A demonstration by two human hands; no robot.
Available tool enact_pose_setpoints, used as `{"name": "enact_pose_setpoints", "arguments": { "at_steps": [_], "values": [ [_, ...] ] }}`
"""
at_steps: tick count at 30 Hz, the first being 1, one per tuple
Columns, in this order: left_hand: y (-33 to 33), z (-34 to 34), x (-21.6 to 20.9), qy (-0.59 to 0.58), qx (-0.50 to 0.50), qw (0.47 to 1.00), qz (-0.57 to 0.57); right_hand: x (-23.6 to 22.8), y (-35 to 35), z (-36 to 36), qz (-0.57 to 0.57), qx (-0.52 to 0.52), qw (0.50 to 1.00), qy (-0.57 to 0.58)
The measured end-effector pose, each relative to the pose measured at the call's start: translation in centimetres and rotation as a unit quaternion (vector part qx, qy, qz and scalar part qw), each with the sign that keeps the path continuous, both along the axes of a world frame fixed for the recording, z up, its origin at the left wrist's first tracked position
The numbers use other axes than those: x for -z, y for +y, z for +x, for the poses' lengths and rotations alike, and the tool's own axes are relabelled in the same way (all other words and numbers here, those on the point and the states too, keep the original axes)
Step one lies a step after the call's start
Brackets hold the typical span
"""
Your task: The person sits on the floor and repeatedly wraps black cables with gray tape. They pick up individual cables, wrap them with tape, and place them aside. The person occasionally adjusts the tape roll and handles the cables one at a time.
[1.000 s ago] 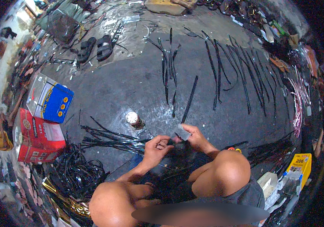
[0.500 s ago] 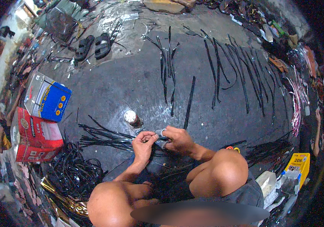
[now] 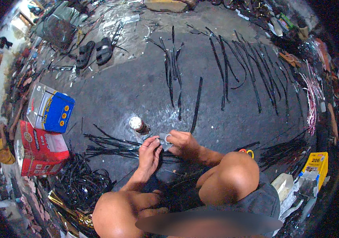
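Note:
Close together in front of my knees, both hands work on a small pale grey piece, thin like cloth or plastic film (image 3: 164, 139). My left hand (image 3: 149, 150) pinches its left side between thumb and fingertips. With bent fingers, my right hand (image 3: 184, 144) grips its right side. What else may lie inside the fingers is hidden. A bundle of glossy black strips (image 3: 108, 144) lies on the floor and runs toward my left hand. Just beyond the hands stands a small round container (image 3: 139, 125) with a whitish top.
Long black strips (image 3: 261, 85) are laid out on the floor (image 3: 129, 85) ahead. At left stand a blue and white box (image 3: 54, 109), a red box (image 3: 40, 148) and a tangle of black strips (image 3: 84, 178). Black sandals (image 3: 104, 51) lie farther off. A yellow box (image 3: 316, 168) is at right.
The grey piece between the hands shows more plainly now, spread between the fingertips. The right hand's fingers have shifted slightly left, and the view has tilted a little.

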State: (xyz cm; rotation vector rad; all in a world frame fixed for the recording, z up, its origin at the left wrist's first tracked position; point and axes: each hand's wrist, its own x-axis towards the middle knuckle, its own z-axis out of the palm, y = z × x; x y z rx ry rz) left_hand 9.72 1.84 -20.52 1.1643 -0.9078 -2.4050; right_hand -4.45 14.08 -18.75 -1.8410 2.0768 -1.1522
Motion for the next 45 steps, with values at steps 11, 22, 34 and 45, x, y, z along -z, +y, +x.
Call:
{"name": "enact_pose_setpoints", "arguments": {
  "at_steps": [11, 22, 34, 45],
  "values": [
    [-6.9, 3.0, -2.0, -0.101, -0.044, 0.979, -0.173, -0.9, 0.6, -0.7, -0.029, -0.061, 0.997, 0.023],
    [-25.5, 22.1, 7.0, -0.162, -0.284, 0.935, -0.138, 3.7, 8.0, -3.5, 0.038, -0.096, 0.986, -0.130],
    [-14.8, 10.5, -0.7, -0.315, -0.138, 0.604, -0.719, 10.1, 0.6, -5.3, 0.106, 0.253, 0.945, -0.178],
    [-2.1, 2.2, -1.3, -0.046, 0.155, 0.626, -0.763, 12.6, -3.5, -7.6, 0.000, 0.325, 0.606, -0.726]
  ]
}}
